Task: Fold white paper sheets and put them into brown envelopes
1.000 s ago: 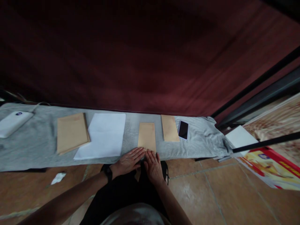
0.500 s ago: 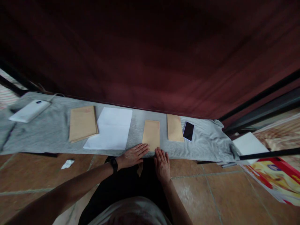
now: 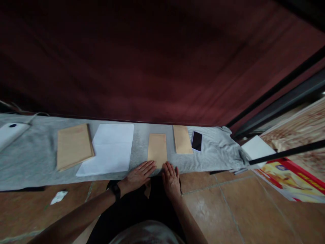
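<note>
A brown paper envelope (image 3: 157,147) lies flat on the grey cloth (image 3: 138,149) in front of me. My left hand (image 3: 141,174) rests on its lower left corner, fingers stretched out and pointing right. At the lower right corner lies my right hand (image 3: 171,179), its fingers flat and pointing away from me. Neither hand grips anything. White paper (image 3: 111,149) with a faint crease is spread left of the envelope, and a stack of larger brown envelopes (image 3: 73,145) overlaps its edge. To the right lie another brown envelope (image 3: 182,139) and a phone (image 3: 196,141).
A white device (image 3: 12,132) with a cable sits at the far left. The cloth-covered surface is narrow, with a dark red curtain (image 3: 152,101) behind it. Metal bars (image 3: 286,152) and a red-and-yellow box (image 3: 291,179) stand right. Crumpled white paper (image 3: 59,197) lies on the tiled floor.
The camera view has turned somewhat, so the things on the cloth appear further left. Both hands stay flat at the envelope's near corners.
</note>
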### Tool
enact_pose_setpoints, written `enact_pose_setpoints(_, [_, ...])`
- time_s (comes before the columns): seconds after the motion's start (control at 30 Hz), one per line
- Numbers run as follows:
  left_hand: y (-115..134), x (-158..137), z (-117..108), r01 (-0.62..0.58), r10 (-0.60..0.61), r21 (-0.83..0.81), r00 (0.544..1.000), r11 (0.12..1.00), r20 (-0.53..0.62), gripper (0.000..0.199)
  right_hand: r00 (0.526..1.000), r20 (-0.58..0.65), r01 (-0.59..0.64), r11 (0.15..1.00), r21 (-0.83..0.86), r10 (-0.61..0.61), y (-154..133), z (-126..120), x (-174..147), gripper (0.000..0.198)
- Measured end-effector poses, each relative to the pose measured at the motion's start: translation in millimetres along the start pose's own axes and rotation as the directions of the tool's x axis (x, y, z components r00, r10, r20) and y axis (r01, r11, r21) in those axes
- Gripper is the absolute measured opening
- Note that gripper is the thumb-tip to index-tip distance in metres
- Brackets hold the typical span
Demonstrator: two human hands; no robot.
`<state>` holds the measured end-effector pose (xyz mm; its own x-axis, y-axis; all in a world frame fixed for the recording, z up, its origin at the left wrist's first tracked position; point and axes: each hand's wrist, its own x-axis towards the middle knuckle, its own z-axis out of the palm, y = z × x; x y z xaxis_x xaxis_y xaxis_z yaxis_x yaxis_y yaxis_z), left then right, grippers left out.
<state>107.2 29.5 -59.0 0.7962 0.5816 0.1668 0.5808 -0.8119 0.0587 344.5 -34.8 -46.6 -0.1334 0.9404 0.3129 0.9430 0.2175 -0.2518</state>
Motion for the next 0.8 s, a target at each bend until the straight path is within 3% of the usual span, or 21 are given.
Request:
enact_pose_setpoints(0.3, [12.1,12.6,-2.1,0.057,-0.053,0.061,0.996,0.996,-0.065,0.048,0.999,-0.020,-0.024,0.994,0.103,0.026,-11.2,-1.0,12.1,0.042])
enact_pose_setpoints(0.57, [24.0,26.8,-16.0,0.166,-0.164,0.052,0.985,0.985,-0.047,0.045,0.946,-0.050,-0.308,0.935,0.174,0.321,-9.0,2.5,27.0,0.037])
enact_pose_setpoints(0.63, [25.4,27.3,-15.2,0.178,-0.175,0.060,0.983,0.982,-0.051,0.048,0.909,-0.007,-0.391,0.857,0.337,0.417,-6.8,3.0,35.4,0.033])
enact_pose_setpoints(0.73, [25.2,27.4,-11.4,0.200,-0.196,0.049,0.977,0.978,-0.079,0.052,0.818,0.117,-0.491,0.579,0.651,0.563,-1.5,3.8,47.0,0.020])
enact_pose_setpoints(0.8, [23.9,27.8,-9.1,0.210,-0.207,0.010,0.972,0.978,-0.108,0.051,0.781,0.171,-0.495,0.428,0.756,0.600,1.9,5.2,52.4,0.014])
